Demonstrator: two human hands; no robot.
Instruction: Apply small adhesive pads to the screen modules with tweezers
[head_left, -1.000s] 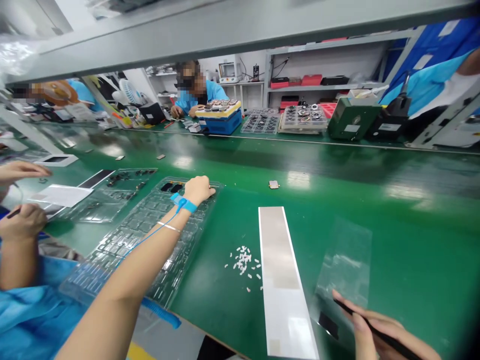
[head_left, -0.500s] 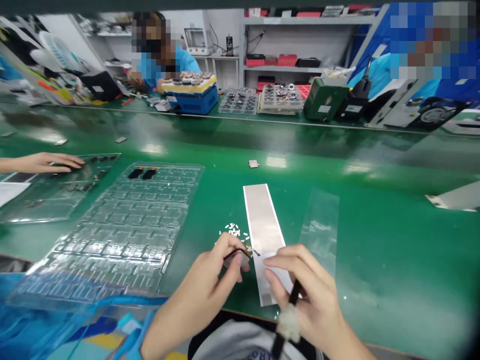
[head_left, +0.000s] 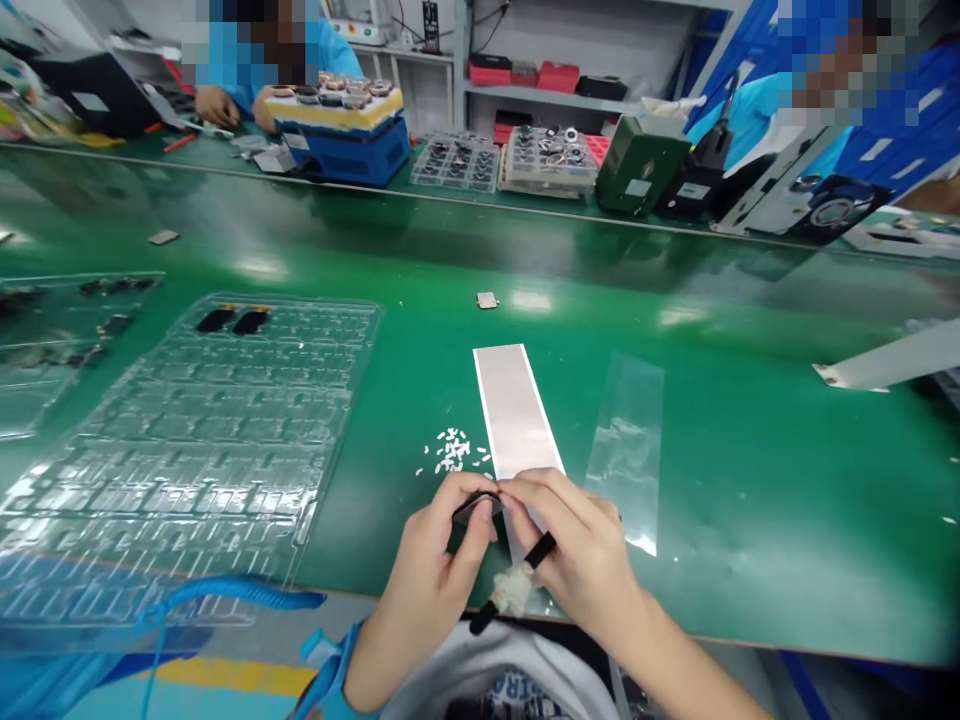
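Between the thumb and fingers of my left hand (head_left: 427, 565) is a small, thin, dark flat part with a pale face (head_left: 474, 507). My right hand (head_left: 592, 545) is closed, its fingertips meeting the right end of that part; the contact point is hidden. A thin black stick with a whitish wad around it (head_left: 514, 588) is tucked in the same hand. Under both hands lies a grey strip with white edges (head_left: 517, 405). Scattered tiny white pieces (head_left: 452, 450) lie just beyond my left hand.
A clear moulded tray (head_left: 262, 425) with two black parts (head_left: 251, 320) lies left. Right of the strip is a clear film (head_left: 626, 450). Farther back sits a small square part (head_left: 487, 300). A white arm-like piece (head_left: 892, 355) juts in from the right. Co-workers sit across the bench.
My right hand has moved left from over the strip to the part in my left hand. The view has shifted, and the co-worker's hand at the left is out of sight.
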